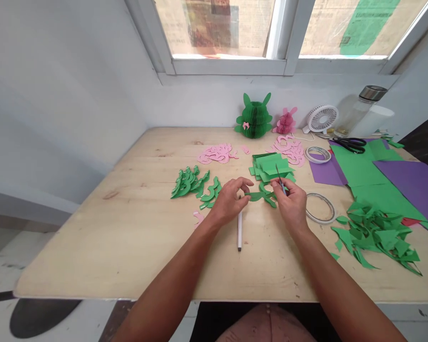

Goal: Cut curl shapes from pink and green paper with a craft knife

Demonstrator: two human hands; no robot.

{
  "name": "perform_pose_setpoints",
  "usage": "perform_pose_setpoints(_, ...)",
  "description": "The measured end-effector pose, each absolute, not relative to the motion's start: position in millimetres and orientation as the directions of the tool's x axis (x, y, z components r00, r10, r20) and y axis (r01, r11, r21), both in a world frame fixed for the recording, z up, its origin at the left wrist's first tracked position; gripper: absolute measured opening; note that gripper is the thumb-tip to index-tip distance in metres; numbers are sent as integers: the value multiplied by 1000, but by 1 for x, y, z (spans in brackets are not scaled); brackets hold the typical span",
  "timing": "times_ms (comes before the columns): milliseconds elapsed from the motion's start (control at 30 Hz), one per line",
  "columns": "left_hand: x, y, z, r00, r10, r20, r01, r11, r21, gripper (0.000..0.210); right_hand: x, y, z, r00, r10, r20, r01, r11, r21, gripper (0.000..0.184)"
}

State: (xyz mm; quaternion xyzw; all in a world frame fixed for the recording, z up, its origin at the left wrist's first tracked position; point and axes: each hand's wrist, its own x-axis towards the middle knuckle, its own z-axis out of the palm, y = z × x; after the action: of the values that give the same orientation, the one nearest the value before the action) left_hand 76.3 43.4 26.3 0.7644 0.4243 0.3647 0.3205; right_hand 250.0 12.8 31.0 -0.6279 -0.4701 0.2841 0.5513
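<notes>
My left hand (231, 198) is closed in a pinch on the left end of a curved green paper cutout (256, 196), just above the table. My right hand (291, 202) grips what look like small scissors (279, 176), their slim dark blade pointing up and away; the fingers hide most of the handle. More curved green pieces (269, 201) lie between my hands. Behind them sits a stack of folded green paper (273, 166). A white pen (239, 232) lies below my left hand. Green cutouts with whitish strips (189, 183) are piled to the left.
Pink paper cutouts (217, 153) lie farther back. A green honeycomb paper figure (255, 118), a smaller pink one (286, 121), a white fan (322, 118) and a bottle (364, 107) line the wall. Rightward are tape rolls (321, 208), black scissors (350, 144), purple sheets (413, 183) and green scraps (378, 232).
</notes>
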Motion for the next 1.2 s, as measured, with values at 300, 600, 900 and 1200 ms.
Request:
perform_pose_setpoints(300,80,45,28,231,962,143,-20,-143,990,34,244,11,26,165,982,94,247,52,-968,32)
perform_pose_setpoints(600,77,44,34,200,979,33,-202,8,979,37,248,9,29,324,945,42,194,-23,-981,36)
perform_pose_setpoints(900,73,46,33,275,955,109,-97,-85,992,39,248,8,35,73,995,65,319,38,-947,31)
perform_pose_setpoints(1200,79,42,36,195,980,-33,-256,84,963,41,244,10,26,163,987,-4,201,-37,-979,30)
